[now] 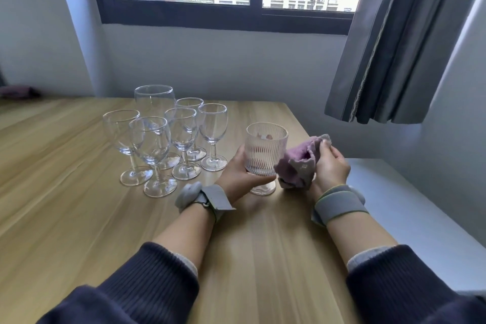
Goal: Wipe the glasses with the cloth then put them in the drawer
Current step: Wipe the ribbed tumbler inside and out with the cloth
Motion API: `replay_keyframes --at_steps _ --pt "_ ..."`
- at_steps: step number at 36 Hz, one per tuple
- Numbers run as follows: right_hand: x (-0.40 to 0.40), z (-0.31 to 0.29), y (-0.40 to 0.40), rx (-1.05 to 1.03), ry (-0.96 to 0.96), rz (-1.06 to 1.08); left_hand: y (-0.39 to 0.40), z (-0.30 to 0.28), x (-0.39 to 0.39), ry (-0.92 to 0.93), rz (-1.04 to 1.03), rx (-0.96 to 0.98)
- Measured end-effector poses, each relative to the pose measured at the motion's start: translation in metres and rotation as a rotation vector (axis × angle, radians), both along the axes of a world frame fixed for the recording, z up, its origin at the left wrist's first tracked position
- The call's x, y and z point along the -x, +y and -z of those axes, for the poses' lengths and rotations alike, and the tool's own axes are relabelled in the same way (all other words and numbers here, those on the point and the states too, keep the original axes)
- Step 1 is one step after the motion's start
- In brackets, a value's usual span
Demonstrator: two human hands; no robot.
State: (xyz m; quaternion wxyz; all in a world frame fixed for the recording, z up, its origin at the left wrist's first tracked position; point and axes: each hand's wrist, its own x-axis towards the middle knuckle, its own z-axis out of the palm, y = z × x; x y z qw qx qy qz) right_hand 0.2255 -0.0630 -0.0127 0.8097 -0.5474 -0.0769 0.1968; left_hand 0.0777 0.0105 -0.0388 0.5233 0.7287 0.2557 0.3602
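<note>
On wooden table (79, 218), left hand (236, 176) grips ribbed glass (265, 152); right hand (330, 166) clutches cloth (299, 163)

I am seeing no readable text, label, brand, number or sign on anything before me.

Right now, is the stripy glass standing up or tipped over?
Standing up: the ribbed glass has its rim on top and foot on the table.
</note>
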Motion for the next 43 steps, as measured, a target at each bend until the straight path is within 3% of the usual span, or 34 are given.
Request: replay_keyframes --at_steps 5,12,18,23,28,31,33,38,43 --pt "0.001 0.001 0.001 0.061 -0.126 -0.020 0.002 0.002 0.002 -0.052 -0.034 -0.010" --pt "-0.005 -0.001 0.003 0.065 0.082 -0.053 0.002 0.000 0.010 -0.095 -0.137 -0.048" --pt "-0.008 -0.013 -0.004 -0.236 0.319 -0.292 0.003 -0.001 0.014 -0.002 -0.182 -0.099" --pt "-0.009 -0.004 -0.011 -0.242 0.180 -0.352 0.002 -0.004 0.019 0.037 -0.201 -0.134" --pt "-0.011 -0.002 -0.009 0.071 -0.008 -0.214 0.005 -0.007 0.019 0.021 -0.259 -0.136" --pt "-0.015 0.000 -0.004 0.378 -0.407 -0.071 0.008 -0.006 0.019 0.010 -0.285 -0.134" --pt "-0.013 0.002 -0.001 0.428 -0.521 -0.035 0.008 -0.007 0.019 0.003 -0.289 -0.130" --pt "-0.010 0.000 0.002 0.095 0.039 -0.282 0.009 -0.008 0.018 0.021 -0.308 -0.143" --pt "-0.011 -0.008 0.000 -0.065 0.290 -0.430 0.006 -0.011 0.021 0.084 -0.307 -0.199"
